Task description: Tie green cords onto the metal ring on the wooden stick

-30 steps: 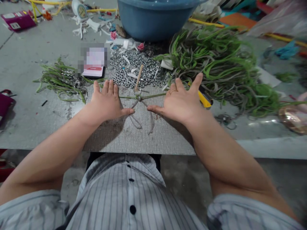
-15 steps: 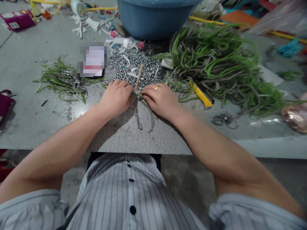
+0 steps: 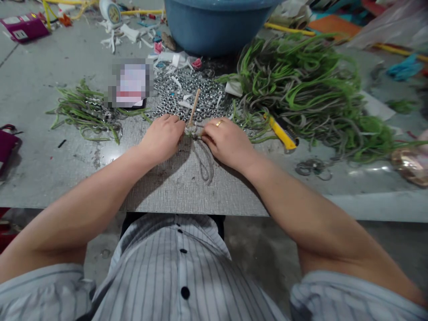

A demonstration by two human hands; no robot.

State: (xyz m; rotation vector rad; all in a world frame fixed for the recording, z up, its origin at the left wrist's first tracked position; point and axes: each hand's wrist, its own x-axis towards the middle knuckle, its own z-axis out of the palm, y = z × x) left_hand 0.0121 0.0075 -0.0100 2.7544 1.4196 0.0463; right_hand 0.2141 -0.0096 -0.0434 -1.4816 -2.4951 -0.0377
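Observation:
Near the table's front edge, my left hand [image 3: 164, 137] and my right hand [image 3: 224, 137] face each other, fingers closed on a grey-green cord [image 3: 206, 171]. Its grey loop hangs down between them onto the tabletop. A small knot or metal piece, too small to make out, sits on the cord between my fingertips. Just behind it a thin wooden stick [image 3: 194, 107] stands tilted. Small shiny metal rings or nuts [image 3: 203, 91] lie heaped beyond my hands.
A blue basin [image 3: 217, 26] stands at the back. To the right lie a large pile of green and grey cords [image 3: 301, 84] and a yellow cutter knife [image 3: 283, 133]. A smaller cord bundle [image 3: 87, 113] and a blurred-out phone-like object [image 3: 132, 84] are on the left.
My hands have drawn slightly apart. The two hanging cord ends now show as a closed loop between them.

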